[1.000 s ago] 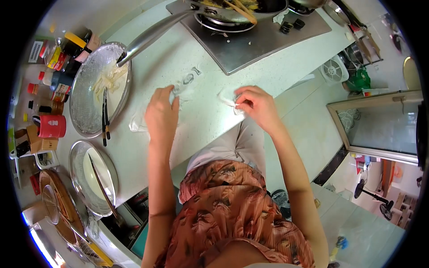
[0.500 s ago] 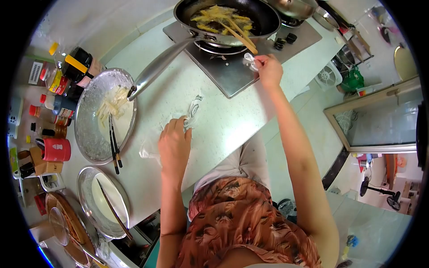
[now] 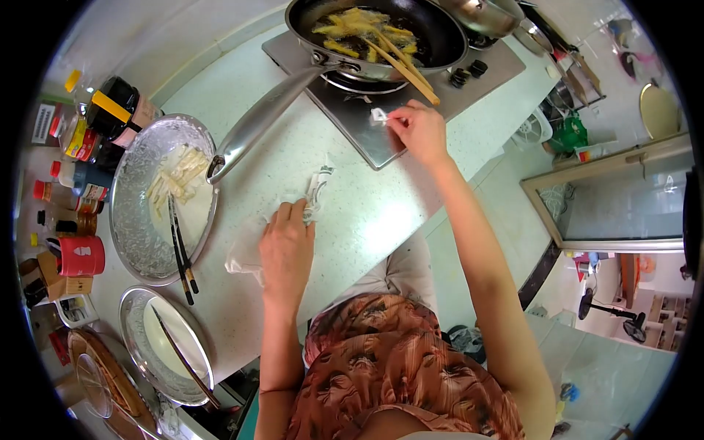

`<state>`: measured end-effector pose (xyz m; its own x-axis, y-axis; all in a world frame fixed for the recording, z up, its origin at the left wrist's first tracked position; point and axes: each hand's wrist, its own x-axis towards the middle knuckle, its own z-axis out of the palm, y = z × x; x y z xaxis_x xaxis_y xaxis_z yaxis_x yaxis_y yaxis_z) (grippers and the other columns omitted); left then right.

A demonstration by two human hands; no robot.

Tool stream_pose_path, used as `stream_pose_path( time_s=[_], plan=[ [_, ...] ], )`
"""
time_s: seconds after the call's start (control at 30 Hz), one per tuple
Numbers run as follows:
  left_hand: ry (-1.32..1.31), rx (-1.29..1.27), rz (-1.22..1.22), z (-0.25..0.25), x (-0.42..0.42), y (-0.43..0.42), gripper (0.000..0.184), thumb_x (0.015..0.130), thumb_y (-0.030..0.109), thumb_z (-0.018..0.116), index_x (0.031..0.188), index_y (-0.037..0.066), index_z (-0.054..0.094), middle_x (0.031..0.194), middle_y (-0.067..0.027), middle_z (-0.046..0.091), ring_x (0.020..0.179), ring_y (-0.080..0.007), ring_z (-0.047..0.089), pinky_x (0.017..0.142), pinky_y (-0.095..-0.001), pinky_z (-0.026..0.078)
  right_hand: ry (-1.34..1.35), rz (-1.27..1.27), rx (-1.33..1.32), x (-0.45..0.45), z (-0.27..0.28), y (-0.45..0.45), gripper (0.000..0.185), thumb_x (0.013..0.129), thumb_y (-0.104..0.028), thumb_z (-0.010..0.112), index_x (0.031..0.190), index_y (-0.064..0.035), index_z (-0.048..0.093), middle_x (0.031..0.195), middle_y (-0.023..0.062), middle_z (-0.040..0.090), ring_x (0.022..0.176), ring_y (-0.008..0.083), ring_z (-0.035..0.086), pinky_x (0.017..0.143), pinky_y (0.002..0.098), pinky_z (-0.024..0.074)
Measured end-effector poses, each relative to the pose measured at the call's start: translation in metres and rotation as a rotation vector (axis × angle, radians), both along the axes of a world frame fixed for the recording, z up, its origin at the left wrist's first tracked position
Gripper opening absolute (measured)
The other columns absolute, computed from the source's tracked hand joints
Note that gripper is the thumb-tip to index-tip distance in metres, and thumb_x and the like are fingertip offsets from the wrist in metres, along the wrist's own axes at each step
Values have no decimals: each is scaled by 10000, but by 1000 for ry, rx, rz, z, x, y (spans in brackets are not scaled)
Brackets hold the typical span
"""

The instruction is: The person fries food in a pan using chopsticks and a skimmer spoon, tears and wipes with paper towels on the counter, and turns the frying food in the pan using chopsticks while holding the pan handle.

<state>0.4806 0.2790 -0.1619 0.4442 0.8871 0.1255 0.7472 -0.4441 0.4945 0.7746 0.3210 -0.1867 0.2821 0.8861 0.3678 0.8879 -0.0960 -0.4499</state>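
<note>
My left hand [image 3: 287,246] is on the counter, closed over a thin, crumpled plastic bag [image 3: 243,255]. A printed end of the bag [image 3: 320,182] sticks out past the fingertips. Over the near edge of the steel stove top [image 3: 370,143], my right hand [image 3: 422,132] pinches a small crumpled white scrap [image 3: 378,115]; whether it is tissue or plastic I cannot tell. Beyond that hand, a frying pan [image 3: 451,45] holds yellow strips [image 3: 359,26] in bubbling oil. Wooden chopsticks [image 3: 411,70] lean out over its rim.
The pan's long handle [image 3: 271,106] reaches over the counter toward a metal basin [image 3: 132,242] with pale coated strips and dark chopsticks [image 3: 178,253]. A bowl of white batter [image 3: 165,337] stands nearer. Sauce bottles [image 3: 73,176] line the left wall. Stove knobs [image 3: 469,72] are right of the pan.
My right hand has moved left and slightly down with the white scrap, over the stove top's near part. My left hand stays on the bag. The view has shifted slightly.
</note>
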Motion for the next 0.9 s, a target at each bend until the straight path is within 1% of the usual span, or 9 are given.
stream_pose_path(
  time_s=[0.03, 0.13, 0.17, 0.27, 0.3, 0.43, 0.53, 0.73, 0.9],
  plan=[
    [1, 0, -6, 1, 1, 0, 319, 794, 60, 666, 1104, 13, 605, 955, -131, 606, 886, -324, 603, 755, -398, 483, 62, -3, 6, -5, -1, 0, 64, 723, -144, 724, 777, -111, 735, 761, 72, 627, 700, 278, 628, 643, 374, 488],
    [20, 2, -24, 4, 1, 1, 323, 799, 72, 664, 1111, 12, 601, 974, -129, 604, 895, -322, 606, 762, -396, 486, 123, -200, 178, -3, -17, 19, 99, 714, -184, 741, 765, -100, 727, 762, 85, 632, 685, 295, 632, 632, 389, 496],
    [31, -3, -25, 4, 1, 1, 325, 801, 75, 663, 1113, 12, 599, 979, -128, 603, 900, -321, 606, 765, -396, 486, 149, -285, 148, -2, -20, 26, 101, 723, -185, 729, 759, -90, 722, 786, 102, 645, 697, 305, 639, 649, 393, 509],
    [40, -14, -20, 5, 2, 1, 329, 802, 76, 658, 1118, 12, 596, 987, -130, 601, 917, -320, 603, 776, -397, 485, -53, -331, 262, -19, -27, 45, 106, 745, -182, 708, 749, -76, 710, 793, 116, 639, 700, 318, 636, 664, 410, 514],
    [40, -17, -19, 5, 1, 0, 330, 802, 75, 656, 1119, 12, 594, 989, -132, 600, 924, -320, 602, 779, -398, 485, -81, -294, 228, -25, -28, 47, 94, 789, -152, 653, 771, -71, 699, 836, 125, 631, 730, 326, 635, 671, 426, 515],
    [32, -11, -26, 3, 2, 1, 325, 803, 71, 650, 1116, 6, 591, 986, -141, 596, 929, -325, 597, 786, -406, 483, -242, -228, 235, -36, -35, 53, 100, 813, -92, 585, 820, -57, 678, 909, 133, 621, 799, 316, 631, 674, 431, 513],
    [26, -21, -29, 3, 2, 2, 320, 803, 70, 649, 1109, -1, 591, 981, -146, 593, 922, -332, 594, 786, -411, 483, -141, -168, 200, -35, -28, 48, 82, 764, -86, 608, 795, -59, 679, 890, 140, 627, 815, 320, 628, 694, 425, 517],
    [-2, 9, -38, 0, 0, 1, 313, 802, 63, 651, 1102, -4, 593, 970, -151, 592, 902, -345, 594, 774, -410, 483, -84, -48, 368, -36, -30, 45, 74, 695, -80, 631, 744, -77, 687, 878, 139, 652, 835, 346, 622, 717, 414, 514],
    [-17, -21, -40, -1, -4, 3, 319, 794, 74, 667, 1096, 5, 593, 958, -136, 592, 904, -322, 600, 767, -405, 499, -2, 26, 176, -32, -25, 35, 104, 713, -81, 642, 790, -84, 713, 915, 141, 675, 811, 314, 646, 712, 388, 519]
  ],
)
